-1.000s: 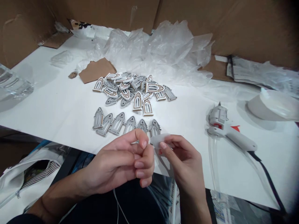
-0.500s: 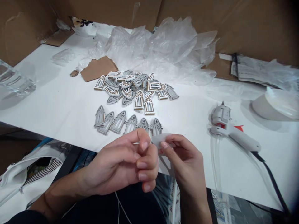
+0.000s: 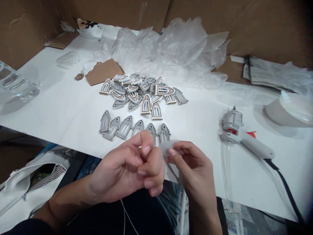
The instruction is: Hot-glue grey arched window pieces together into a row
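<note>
My left hand is curled with its fingertips pinched together just left of a small translucent white piece. My right hand pinches that piece between thumb and fingers at the near table edge. Whether the left fingers grip anything is hidden. Just beyond the hands lies a row of several grey arched window-shaped pieces, face down. Behind the row sits a loose pile of the same pieces, some showing brown and white fronts.
A white hot glue gun with a black cord lies to the right on the white table. Crumpled clear plastic and cardboard scraps fill the back. A clear container stands far left; a white round object far right.
My left fingers have curled tighter into a pinch beside the white piece. The right hand has stayed put. The view has shifted slightly.
</note>
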### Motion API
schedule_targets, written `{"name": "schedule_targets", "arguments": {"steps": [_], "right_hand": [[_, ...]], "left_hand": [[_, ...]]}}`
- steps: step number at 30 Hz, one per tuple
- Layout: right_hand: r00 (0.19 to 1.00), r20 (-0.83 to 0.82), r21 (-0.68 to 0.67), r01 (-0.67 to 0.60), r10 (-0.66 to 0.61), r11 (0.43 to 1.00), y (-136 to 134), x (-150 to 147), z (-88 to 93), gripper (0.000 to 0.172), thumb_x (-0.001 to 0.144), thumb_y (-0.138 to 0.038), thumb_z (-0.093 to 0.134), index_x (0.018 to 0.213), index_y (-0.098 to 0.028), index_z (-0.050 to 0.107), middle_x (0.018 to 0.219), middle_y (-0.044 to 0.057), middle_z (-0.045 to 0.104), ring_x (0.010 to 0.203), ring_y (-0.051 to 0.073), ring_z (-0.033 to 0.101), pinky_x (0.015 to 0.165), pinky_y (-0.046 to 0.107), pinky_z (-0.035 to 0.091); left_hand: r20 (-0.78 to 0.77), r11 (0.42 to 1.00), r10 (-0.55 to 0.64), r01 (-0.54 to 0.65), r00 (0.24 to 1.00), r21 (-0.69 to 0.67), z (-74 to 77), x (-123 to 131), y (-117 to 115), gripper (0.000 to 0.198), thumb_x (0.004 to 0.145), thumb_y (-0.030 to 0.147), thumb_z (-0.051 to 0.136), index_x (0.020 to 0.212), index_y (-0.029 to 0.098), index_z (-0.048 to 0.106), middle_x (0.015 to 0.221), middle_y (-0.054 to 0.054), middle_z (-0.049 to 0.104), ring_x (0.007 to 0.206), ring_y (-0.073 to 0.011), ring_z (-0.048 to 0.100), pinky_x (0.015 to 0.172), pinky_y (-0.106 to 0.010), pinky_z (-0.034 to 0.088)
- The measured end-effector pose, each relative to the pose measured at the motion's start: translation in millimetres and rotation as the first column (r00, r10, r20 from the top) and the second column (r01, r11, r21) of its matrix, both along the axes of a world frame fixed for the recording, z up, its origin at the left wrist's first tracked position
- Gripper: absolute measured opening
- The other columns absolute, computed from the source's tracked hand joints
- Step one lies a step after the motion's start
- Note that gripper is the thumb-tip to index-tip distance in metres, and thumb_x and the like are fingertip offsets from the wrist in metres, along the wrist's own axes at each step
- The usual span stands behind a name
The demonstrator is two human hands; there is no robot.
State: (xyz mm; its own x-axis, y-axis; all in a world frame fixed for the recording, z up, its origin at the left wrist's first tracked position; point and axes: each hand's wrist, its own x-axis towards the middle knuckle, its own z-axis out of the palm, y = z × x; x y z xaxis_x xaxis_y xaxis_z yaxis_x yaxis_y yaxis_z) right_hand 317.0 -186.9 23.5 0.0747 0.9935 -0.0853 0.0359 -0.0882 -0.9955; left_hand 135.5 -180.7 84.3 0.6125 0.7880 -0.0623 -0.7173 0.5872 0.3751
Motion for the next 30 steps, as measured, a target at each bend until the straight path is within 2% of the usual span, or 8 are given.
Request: {"name": "schedule_targets", "arguments": {"steps": [8,30], "right_hand": [[1.0,0.018,0.013,0.003,-0.004,1.0,-0.8,-0.3,0.1,0.012,0.081,-0.031,0.073,0.089,-0.025,0.067,0.08,0.0,0.066,0.067,0.015,0.061,0.062,0.028,0.054],[1.0,-0.028,0.013,-0.012,0.013,1.0,-1.5,1.1,-1.9,0.009,0.082,-0.028,0.073,0.089,-0.025,0.068,0.076,-0.002,0.063,0.066,0.011,0.059,0.061,0.022,0.052]], "left_hand": [[0.017,0.999,-0.038,0.038,0.999,-0.013,0.5,1.8,-1.0,0.013,0.079,0.007,0.041,0.075,0.018,0.046,0.065,0.003,0.034,0.057,-0.0109,0.041,0.061,-0.022,0.042],[0.022,0.999,-0.045,0.044,0.999,0.028,-1.4,2.6,-2.1,0.015,0.078,0.005,0.038,0.07,0.018,0.035,0.067,0.003,0.032,0.058,-0.0105,0.04,0.063,-0.021,0.043]]}}
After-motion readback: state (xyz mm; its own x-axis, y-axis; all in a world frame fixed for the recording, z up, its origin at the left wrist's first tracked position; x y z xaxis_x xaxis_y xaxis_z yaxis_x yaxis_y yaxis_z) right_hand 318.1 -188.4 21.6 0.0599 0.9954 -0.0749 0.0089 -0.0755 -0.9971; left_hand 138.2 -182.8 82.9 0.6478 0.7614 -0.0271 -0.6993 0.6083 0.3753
